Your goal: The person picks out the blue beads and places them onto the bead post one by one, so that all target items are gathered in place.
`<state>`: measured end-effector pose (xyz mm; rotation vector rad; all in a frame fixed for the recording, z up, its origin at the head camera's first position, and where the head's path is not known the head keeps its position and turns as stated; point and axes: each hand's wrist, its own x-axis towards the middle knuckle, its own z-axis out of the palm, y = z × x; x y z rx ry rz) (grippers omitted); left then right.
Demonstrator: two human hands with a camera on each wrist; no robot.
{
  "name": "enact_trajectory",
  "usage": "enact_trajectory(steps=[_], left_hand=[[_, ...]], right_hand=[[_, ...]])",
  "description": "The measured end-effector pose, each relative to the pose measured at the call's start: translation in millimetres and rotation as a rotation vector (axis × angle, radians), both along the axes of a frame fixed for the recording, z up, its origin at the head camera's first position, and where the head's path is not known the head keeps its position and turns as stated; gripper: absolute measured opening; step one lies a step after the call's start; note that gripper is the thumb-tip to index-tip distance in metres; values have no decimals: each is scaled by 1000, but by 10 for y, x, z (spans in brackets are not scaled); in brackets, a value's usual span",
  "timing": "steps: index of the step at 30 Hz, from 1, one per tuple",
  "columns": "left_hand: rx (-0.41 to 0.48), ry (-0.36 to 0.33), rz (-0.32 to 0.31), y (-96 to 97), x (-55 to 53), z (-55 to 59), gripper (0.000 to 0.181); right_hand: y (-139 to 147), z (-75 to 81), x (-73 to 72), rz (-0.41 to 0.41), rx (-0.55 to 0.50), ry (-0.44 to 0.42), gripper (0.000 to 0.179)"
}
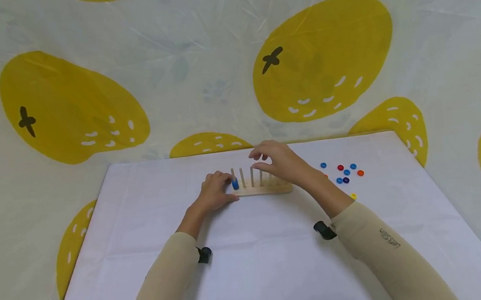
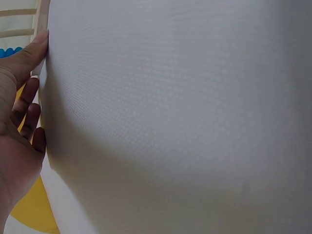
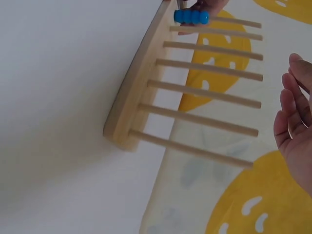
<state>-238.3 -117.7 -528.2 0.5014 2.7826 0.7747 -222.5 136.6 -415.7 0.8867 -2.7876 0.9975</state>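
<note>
A wooden peg rack (image 1: pixel 264 191) with several upright pegs stands near the back of the table. Several blue ring beads (image 1: pixel 235 184) are stacked low on its leftmost peg; the same blue stack (image 3: pixel 191 17) shows at the far end in the right wrist view. My left hand (image 1: pixel 215 192) holds the rack's left end, thumb at the front corner and fingers toward the back. Above the middle pegs is my right hand (image 1: pixel 282 161), fingers loosely bent and thumb apart from them. Nothing shows between its fingertips in the right wrist view, where they are beyond the peg tips.
To the right of the rack lie loose beads: blue ones (image 1: pixel 347 172), a red one (image 1: pixel 340 167), a dark purple one (image 1: pixel 346 180), orange ones (image 1: pixel 360 173) and a yellow one (image 1: pixel 353 196) partly behind the right forearm. A white cloth covers the table (image 1: pixel 261 269); a lemon-print curtain (image 1: pixel 194 75) hangs behind.
</note>
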Motion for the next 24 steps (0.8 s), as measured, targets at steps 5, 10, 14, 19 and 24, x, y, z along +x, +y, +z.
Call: enact_trajectory(steps=[5, 10, 14, 19, 24], left_hand=[[11, 10, -3, -14, -5, -24, 59], [14, 17, -6, -14, -3, -41, 60], [11, 6, -1, -7, -3, -30, 62], [6, 10, -6, -5, -2, -20, 61], [6, 11, -8, -6, 3, -9, 60]], right_hand=[[158, 48, 75, -36, -6, 15, 27], [380, 44, 145, -58, -27, 81, 26], [595, -37, 201, -92, -38, 120, 26], [888, -187, 283, -143, -38, 197, 26], [1193, -336, 346, -204, -7, 192, 29]])
